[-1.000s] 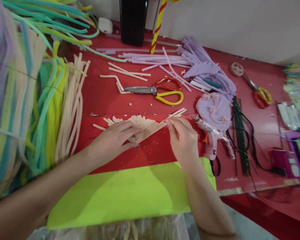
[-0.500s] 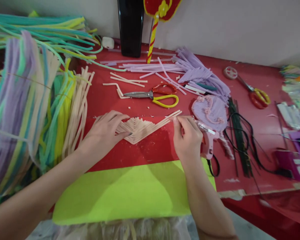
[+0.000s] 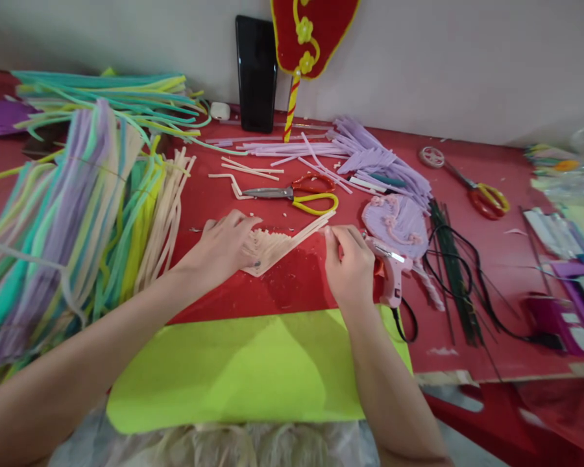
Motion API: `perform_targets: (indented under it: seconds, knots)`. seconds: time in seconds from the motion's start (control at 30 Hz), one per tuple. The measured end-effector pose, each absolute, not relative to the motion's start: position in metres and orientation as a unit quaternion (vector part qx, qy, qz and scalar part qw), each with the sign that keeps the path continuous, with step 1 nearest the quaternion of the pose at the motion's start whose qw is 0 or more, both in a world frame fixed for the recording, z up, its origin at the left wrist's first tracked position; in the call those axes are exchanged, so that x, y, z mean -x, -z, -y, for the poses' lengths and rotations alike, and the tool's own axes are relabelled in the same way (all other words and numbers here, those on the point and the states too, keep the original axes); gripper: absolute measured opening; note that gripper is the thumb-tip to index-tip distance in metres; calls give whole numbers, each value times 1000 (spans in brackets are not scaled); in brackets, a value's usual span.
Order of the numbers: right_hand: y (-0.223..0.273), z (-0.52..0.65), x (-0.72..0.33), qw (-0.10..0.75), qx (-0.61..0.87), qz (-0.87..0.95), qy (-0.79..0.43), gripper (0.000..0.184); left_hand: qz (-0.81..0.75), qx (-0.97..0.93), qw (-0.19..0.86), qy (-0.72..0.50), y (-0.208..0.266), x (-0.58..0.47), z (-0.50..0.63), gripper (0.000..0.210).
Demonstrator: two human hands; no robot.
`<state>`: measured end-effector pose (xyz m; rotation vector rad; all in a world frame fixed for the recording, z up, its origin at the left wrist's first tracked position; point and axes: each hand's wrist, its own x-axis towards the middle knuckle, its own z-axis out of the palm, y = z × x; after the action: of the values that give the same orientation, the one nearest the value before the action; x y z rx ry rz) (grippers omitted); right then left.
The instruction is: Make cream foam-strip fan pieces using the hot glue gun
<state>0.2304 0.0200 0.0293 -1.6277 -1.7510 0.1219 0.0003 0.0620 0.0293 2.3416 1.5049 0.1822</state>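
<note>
A cream piece of pipe cleaners (image 3: pixel 268 250), folded and laid side by side into a pointed leaf-like shape, lies flat on the red table. My left hand (image 3: pixel 228 243) covers its left part, pressing and gripping it with thumb and fingers. Several long loose ends (image 3: pixel 314 224) stick out from the piece toward the upper right. At those ends my right hand (image 3: pixel 349 259) is closed in a pinch; its other fingers are curled. Just beyond the piece lie scissors (image 3: pixel 285 193) with one red and one yellow handle. A pink glue gun (image 3: pixel 394 275) lies right of my right hand.
Bundles of coloured pipe cleaners (image 3: pixel 78 227) fill the left side. Lilac pipe cleaners (image 3: pixel 384 155) and a lilac fan-like piece (image 3: pixel 396 224) lie right of the scissors. A black phone (image 3: pixel 256 74) leans on the wall beside a red fan (image 3: pixel 314 32). A yellow-green sheet (image 3: pixel 243 370) covers the near edge.
The camera view has shifted, showing more of the wall and fan. My left hand has slid farther over the cream piece. My right hand remains at the loose ends.
</note>
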Motion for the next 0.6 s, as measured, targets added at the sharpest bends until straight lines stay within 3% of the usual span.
perform_targets:
  seconds: [0.27, 0.6]
  knots:
    - [-29, -21, -233, 371, 635, 671, -94, 29, -510, -812, 274, -74, -38, 1, -74, 20]
    - [-29, -20, -225, 403, 583, 649, -278, 29, -545, -629, 465, -302, -56, -8, -65, 37]
